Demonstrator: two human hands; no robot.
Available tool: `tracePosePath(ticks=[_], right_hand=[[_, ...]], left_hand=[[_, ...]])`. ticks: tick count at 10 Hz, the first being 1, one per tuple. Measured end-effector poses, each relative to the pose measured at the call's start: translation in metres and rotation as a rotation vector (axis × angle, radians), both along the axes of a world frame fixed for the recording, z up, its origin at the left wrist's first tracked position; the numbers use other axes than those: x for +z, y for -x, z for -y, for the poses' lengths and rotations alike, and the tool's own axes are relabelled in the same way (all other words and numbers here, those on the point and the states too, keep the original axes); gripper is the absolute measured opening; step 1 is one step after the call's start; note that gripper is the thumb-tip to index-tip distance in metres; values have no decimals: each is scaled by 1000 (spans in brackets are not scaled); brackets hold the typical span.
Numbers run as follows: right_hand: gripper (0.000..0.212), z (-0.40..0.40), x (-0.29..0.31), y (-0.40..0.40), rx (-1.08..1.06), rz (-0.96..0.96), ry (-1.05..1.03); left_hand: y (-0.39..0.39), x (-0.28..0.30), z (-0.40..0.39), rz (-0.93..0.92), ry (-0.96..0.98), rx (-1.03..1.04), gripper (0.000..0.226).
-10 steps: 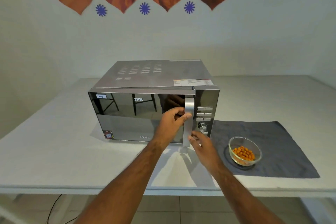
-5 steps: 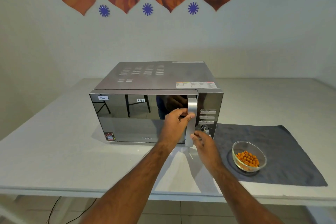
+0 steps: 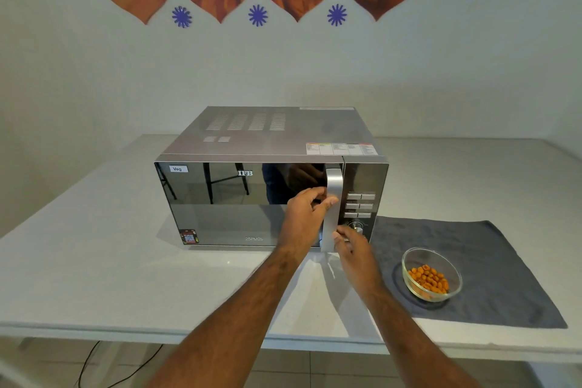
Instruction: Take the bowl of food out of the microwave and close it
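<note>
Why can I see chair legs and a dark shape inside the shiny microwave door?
In the head view, the microwave door acts like a mirror: it reflects stool legs and the person from the room behind the camera. The left hand throws a soft shadow on it, and the wide lens bends the table edges.

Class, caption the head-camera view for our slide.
Both hands at the shut microwave's door handle; glass bowl of orange snacks on grey mat.

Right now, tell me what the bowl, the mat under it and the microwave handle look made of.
Bowl: clear glass, or maybe plastic; the food shows through its wall.
Mat: dark grey cloth, matte, soft-edged.
Microwave handle: brushed silver finish, metal or metal-look plastic; I cannot tell which.
</note>
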State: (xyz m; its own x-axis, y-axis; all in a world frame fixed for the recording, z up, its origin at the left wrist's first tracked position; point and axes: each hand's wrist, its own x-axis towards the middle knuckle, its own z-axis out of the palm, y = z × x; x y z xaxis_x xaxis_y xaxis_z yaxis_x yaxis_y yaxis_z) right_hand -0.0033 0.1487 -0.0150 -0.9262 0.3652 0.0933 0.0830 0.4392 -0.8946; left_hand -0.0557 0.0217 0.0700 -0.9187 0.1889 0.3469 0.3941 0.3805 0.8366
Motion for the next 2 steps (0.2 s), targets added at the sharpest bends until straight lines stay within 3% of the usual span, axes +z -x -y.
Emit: tracePosePath(ticks=[1,2], right_hand=[[32,1,-11,-13,25,33,-5],[41,1,-28,-33,-16,70,-167]], left_hand=[[-1,-15,8,-7,32,-13,36],[-10,-44,29,31,146,-28,31]])
